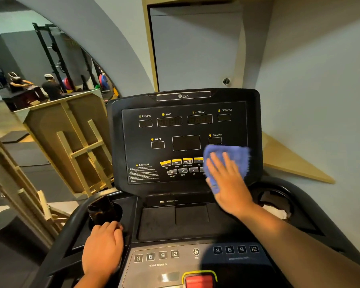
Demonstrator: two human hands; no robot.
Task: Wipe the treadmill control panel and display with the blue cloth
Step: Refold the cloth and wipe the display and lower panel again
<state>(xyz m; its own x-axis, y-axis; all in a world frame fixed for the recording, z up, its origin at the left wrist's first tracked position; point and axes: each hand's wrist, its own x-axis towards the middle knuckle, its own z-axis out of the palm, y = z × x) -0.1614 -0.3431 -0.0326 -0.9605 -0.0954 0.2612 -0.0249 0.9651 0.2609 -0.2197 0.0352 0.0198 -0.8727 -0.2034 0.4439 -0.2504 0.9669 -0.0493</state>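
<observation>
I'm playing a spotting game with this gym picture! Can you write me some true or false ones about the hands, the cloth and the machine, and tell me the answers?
1. The right hand presses the blue cloth flat on the display panel. True.
2. The cloth covers the INCLINE window. False: it lies at the panel's lower right, below CALORIE.
3. The left hand holds a spray bottle. False: it rests on the console beside the left cup holder.
4. A red button sits at the bottom edge. True.
5. The number windows are lit brightly. False: they look dark.

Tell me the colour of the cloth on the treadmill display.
Blue; the cloth shows under the right hand in the head view.
</observation>
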